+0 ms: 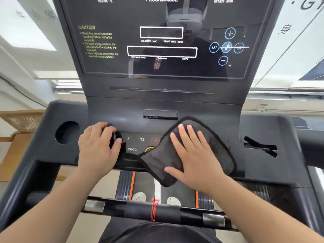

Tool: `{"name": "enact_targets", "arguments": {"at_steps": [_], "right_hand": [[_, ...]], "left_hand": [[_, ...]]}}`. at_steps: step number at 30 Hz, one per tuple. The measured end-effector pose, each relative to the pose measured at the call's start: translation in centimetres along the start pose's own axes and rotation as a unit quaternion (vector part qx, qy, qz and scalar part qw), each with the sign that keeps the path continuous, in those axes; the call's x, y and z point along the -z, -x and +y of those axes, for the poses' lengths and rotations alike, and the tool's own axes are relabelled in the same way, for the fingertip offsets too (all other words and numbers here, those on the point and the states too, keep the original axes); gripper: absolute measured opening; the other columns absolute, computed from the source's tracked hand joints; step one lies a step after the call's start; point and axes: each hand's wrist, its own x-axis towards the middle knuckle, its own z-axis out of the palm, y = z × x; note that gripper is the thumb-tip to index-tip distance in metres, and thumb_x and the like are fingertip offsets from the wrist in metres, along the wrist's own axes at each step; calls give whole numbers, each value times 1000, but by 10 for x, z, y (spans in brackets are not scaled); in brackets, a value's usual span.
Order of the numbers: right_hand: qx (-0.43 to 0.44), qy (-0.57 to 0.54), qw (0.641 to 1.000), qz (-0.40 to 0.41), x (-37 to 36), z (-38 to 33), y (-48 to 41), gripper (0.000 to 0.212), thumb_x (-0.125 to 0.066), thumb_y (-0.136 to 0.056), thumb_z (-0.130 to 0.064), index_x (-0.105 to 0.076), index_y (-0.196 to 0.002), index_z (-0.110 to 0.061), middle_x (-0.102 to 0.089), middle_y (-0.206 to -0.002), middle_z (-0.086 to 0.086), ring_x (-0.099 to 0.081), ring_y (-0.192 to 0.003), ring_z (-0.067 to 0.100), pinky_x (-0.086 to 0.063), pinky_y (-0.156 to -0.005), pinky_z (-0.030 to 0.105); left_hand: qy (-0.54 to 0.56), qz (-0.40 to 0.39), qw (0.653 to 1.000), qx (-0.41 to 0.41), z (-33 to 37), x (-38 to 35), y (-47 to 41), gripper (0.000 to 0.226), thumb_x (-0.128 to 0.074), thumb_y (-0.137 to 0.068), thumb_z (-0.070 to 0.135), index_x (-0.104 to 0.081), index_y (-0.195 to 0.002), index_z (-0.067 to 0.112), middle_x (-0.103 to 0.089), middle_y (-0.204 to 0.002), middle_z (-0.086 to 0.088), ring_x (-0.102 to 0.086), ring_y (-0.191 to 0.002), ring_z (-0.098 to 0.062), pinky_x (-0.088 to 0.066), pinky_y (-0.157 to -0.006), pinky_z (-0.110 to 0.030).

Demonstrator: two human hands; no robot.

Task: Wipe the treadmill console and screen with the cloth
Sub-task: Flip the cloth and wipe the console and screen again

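Down at center frame, we've got our right hand [192, 155] flat, fingers straight, pressing the dark cloth [216, 142] onto the console [259, 127]. Left of it, our left hand [96, 146] curls around a black knob [114, 137].

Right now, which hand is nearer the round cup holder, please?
Left. The left hand grips a knob beside the cup holder; the right hand presses the cloth farther right.

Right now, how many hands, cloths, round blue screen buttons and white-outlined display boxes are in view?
Hands: 2
Cloths: 1
Blue buttons: 5
White boxes: 2
Total: 10
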Motion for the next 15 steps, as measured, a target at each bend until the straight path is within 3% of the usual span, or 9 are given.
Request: {"name": "enact_targets", "arguments": {"at_steps": [5,9,12,15], "right_hand": [[-157,13,988,6,6,32,4,108,-10,-85,-90,-7,-165,-16,7,-171,19,8,-158,38,-7,-127,57],[-292,-25,956,26,10,-5,-35,123,-7,-78,-96,-4,-163,-6,4,-167,32,2,-155,48,-9,-124,64],[-314,-42,947,48,8,-46,-71,132,-11,-76,-98,-7,-160,3,-3,-164,38,-3,-154,52,-12,-122,67],[-284,-30,957,57,11,-79,-94,122,-14,-82,-93,-8,-161,-1,-1,-165,36,-2,-154,51,-12,-122,68]], "left_hand": [[38,-3,999,19,-28,2,-6,45,-43,-91,42,-68,-109,9,-63,-123,-13,-54,-112,-39,-44,-93,-52],[132,0,991,-4,-55,7,-9,41,-42,-94,37,-67,-108,8,-64,-118,-9,-53,-112,-31,-40,-99,-40],[192,10,981,-38,-75,12,-11,37,-43,-94,32,-67,-105,6,-64,-115,-8,-52,-109,-25,-32,-98,-23],[197,0,978,-61,-100,14,-16,36,-44,-94,32,-67,-105,7,-64,-115,-6,-53,-110,-25,-32,-98,-24]]}}
